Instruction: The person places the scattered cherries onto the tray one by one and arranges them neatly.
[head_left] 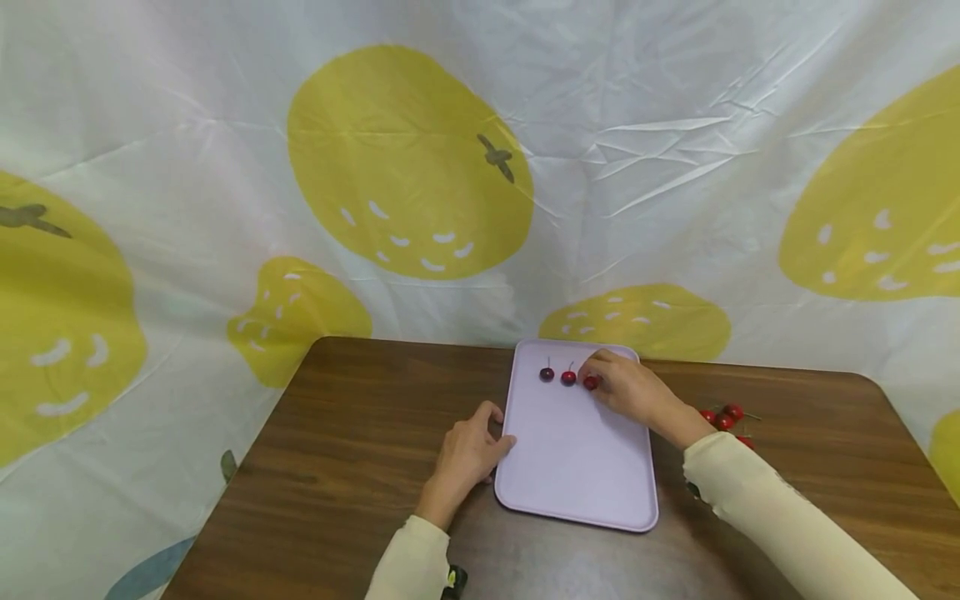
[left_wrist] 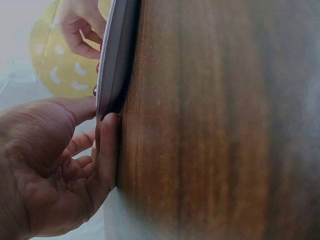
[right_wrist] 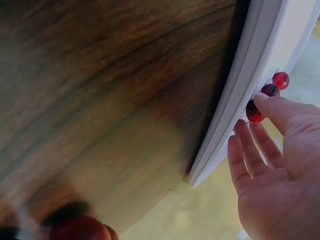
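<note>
A pale lilac tray [head_left: 573, 467] lies on the wooden table. Near its far end, a dark cherry [head_left: 547, 375] and a redder cherry [head_left: 568, 378] sit side by side with stems pointing away. My right hand [head_left: 626, 386] holds a third cherry [head_left: 591, 382] between thumb and fingers at the right end of this row; the right wrist view shows the thumb against that cherry [right_wrist: 255, 112]. At the tray's left edge, my left hand [head_left: 467, 450] touches the rim with its thumb, the other fingers loosely bent beside the tray.
Several loose red cherries [head_left: 724, 422] lie on the table right of the tray, partly behind the right forearm. A white curtain [head_left: 187, 275] printed with yellow fruit hangs behind the table [head_left: 360, 442].
</note>
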